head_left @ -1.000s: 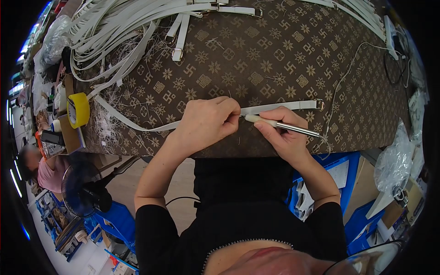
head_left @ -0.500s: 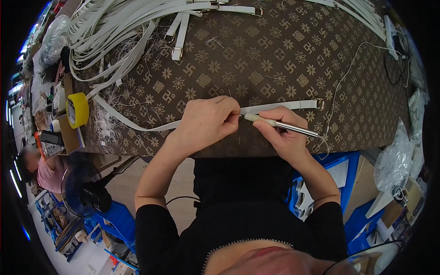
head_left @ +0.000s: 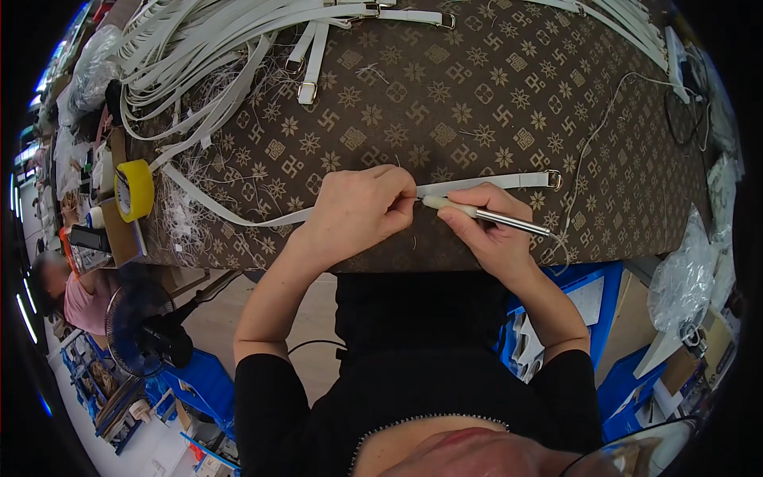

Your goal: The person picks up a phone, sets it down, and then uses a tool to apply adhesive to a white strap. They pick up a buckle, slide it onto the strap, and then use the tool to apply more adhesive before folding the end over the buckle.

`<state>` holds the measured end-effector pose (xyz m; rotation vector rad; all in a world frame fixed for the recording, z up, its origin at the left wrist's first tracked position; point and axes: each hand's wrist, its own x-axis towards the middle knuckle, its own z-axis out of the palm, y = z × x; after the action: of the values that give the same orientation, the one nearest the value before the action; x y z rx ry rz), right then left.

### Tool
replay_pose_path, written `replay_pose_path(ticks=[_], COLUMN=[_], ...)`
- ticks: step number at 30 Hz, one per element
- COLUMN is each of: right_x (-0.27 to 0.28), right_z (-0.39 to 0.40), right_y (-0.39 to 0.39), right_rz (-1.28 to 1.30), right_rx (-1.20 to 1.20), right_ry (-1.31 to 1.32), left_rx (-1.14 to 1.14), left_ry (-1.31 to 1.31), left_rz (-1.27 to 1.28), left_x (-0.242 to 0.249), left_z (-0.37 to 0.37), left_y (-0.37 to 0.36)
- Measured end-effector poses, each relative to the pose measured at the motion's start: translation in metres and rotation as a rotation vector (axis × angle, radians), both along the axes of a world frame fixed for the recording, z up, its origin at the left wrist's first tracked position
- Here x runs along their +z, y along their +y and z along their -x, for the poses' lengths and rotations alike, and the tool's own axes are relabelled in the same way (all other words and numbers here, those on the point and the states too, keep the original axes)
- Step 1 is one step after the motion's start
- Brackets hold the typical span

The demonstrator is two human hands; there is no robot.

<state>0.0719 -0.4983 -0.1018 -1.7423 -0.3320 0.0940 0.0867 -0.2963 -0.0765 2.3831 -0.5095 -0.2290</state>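
My left hand (head_left: 358, 211) is closed in a pinch over a narrow white belt (head_left: 485, 184), which passes beneath the fingers. The belt's right end carries a gold-coloured buckle (head_left: 554, 180). To the left, the strap curves back towards a big pile. In my right hand (head_left: 497, 230) is a pen-shaped tool (head_left: 509, 221) with a cream front grip and a silver barrel. Its fine tip points left, close to my left fingertips at the belt's lower edge. Whether the tip touches the belt cannot be made out.
A heap of white belts (head_left: 183, 71) lies at the back left, with loose thread scraps (head_left: 187, 215) below. Yellow tape (head_left: 135, 191) stands at the left edge. A thin white cord (head_left: 592, 143) crosses the patterned tablecloth (head_left: 445, 103). A fan (head_left: 143, 326) and another person (head_left: 87, 302) are at left.
Almost nothing differs. The tool in my right hand has shifted very slightly; both hands and the belt stay in place.
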Motion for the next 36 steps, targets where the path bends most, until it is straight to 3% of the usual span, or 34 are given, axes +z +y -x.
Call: replay_pose_path(ticks=[29,32,34,36], right_x=[-0.001,0.002,0.002,0.0], right_z=[0.0,0.001,0.001,0.0], right_y=[-0.001,-0.004,-0.008,-0.011], right_rz=[-0.02,-0.085,-0.16,-0.354], right_rx=[0.015,-0.004,-0.036,-0.123], right_ry=[-0.001,0.074,0.126,0.215], left_rx=[0.022,0.067,0.322,0.373], left_ry=[0.038,0.029,0.317,0.319], left_rz=[0.01,0.098,0.548,0.577], left_x=[-0.002,-0.004,-0.002,0.003], left_z=[0.001,0.001,0.0,0.005], left_y=[0.001,0.004,0.014,0.019])
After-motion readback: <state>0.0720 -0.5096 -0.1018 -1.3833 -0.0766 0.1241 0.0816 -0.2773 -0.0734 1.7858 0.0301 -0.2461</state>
